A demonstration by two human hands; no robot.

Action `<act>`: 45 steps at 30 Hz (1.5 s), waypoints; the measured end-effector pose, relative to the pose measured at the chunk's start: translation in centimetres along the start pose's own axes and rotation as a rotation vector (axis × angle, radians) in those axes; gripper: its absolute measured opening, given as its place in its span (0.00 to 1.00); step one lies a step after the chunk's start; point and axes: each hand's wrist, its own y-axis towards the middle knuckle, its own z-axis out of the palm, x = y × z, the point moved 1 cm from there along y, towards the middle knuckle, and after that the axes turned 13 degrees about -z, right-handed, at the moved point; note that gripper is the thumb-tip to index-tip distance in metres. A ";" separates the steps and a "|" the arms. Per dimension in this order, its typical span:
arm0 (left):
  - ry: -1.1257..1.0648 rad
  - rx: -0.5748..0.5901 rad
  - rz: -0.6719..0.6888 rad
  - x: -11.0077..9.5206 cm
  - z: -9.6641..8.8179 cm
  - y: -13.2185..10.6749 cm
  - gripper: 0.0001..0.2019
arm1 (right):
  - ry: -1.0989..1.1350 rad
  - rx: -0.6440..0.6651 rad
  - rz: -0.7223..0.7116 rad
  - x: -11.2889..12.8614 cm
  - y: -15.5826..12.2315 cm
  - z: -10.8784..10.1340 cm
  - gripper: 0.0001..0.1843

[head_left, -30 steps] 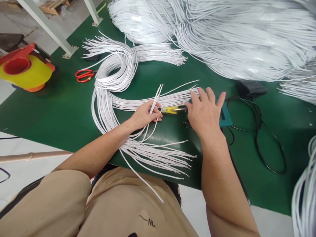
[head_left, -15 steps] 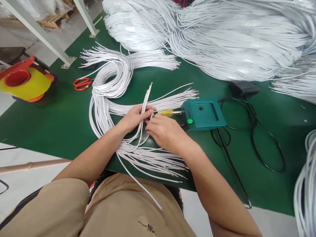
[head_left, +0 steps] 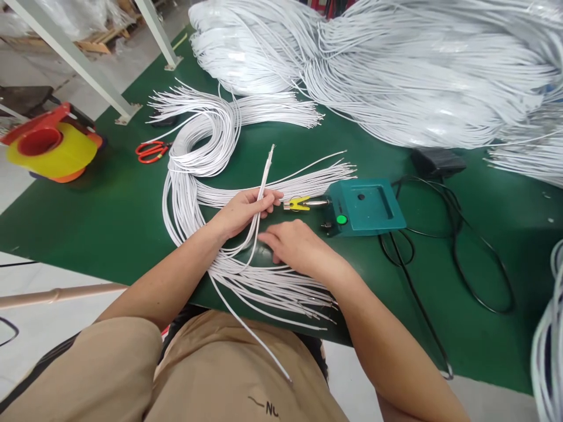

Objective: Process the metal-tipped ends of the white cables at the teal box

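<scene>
My left hand [head_left: 246,212] pinches several white cables [head_left: 263,176] between thumb and fingers, their tips standing up past the hand. Just below and to the right is my right hand [head_left: 294,243], its fingers loosely stretched toward the lower part of those cables, with nothing visible in them. Beyond it a teal box [head_left: 367,205] with a lit green button carries a yellow clip [head_left: 299,203] on a metal rod, close to my left fingertips. Under my left forearm runs a curved bundle of white cables [head_left: 185,202], its loose ends [head_left: 281,290] fanned out toward the table's front edge.
Orange-handled scissors [head_left: 152,152] lie left of the bundle, and a red and yellow tape dispenser [head_left: 50,143] stands at the far left. A large heap of white cables [head_left: 417,70] covers the back of the green table [head_left: 109,234]. Black cords [head_left: 457,234] trail on the right.
My right hand has moved down, away from the left hand and the clip. The cable end it was handling now stands with the others in my left hand.
</scene>
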 end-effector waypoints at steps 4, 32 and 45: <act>-0.009 0.101 0.023 0.0 0.1 -0.1 0.22 | 0.163 0.036 0.169 -0.1 0.9 -0.5 0.17; 0.075 -0.012 0.115 -0.3 1.4 -0.8 0.19 | 1.027 -0.465 0.318 -3.1 0.9 -2.2 0.10; 0.102 0.095 0.186 -0.4 2.4 -1.3 0.22 | 1.189 -0.384 0.307 -2.9 1.1 -2.1 0.16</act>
